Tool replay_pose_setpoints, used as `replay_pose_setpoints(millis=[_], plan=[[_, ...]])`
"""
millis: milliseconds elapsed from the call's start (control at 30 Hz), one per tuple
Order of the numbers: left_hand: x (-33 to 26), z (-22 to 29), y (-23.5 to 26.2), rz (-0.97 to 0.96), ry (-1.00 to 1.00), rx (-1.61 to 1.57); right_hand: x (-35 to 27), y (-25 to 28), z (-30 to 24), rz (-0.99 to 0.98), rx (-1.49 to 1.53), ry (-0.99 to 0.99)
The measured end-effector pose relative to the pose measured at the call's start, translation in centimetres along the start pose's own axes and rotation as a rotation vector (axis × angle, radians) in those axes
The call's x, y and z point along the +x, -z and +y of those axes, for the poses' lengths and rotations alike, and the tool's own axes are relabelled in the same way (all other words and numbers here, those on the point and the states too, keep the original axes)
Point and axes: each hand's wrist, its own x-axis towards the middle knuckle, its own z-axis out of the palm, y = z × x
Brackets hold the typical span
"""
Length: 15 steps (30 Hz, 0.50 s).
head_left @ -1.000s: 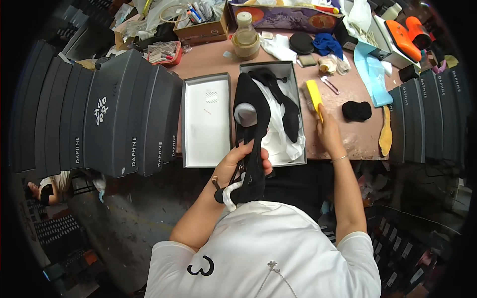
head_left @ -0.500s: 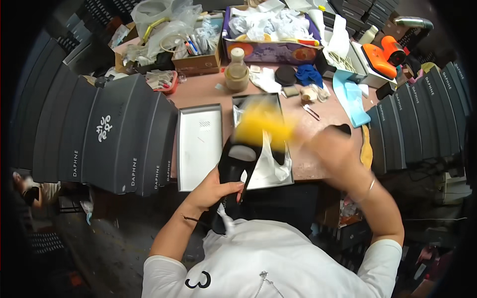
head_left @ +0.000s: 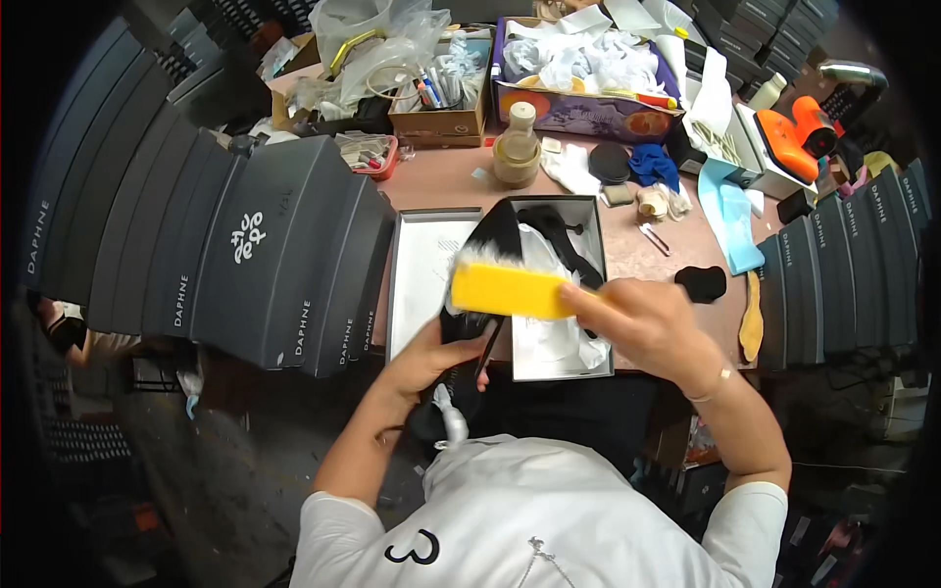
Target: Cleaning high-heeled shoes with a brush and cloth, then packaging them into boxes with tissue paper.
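- Curling its fingers round a brush, the right hand holds it over a shoe.
- The left hand clasps the shoe in its fingers.

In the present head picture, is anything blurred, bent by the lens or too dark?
Head view: slight blur seems to soften the right hand, while the yellow brush reads clearly; head view: the dark boxes at far left curve toward the black rim; head view: the floor is dimmer than the tabletop.
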Motion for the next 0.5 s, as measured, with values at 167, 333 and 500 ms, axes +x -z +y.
replay_pose_setpoints(millis=[167,333,500], plan=[[3.7,-3.8,0.1,-0.545,-0.111,-0.971,-2.6,-2.2,-1.1,0.459,0.579,-0.028],[6.7,-5.2,0.4,-0.509,-0.133,-1.103,-8.1,4.3,-12.4,0.124,0.565,0.617],[5.4,-4.5,-0.1,-0.457,-0.103,-1.127,-7.4,-2.5,-4.2,-0.036,0.203,0.355]])
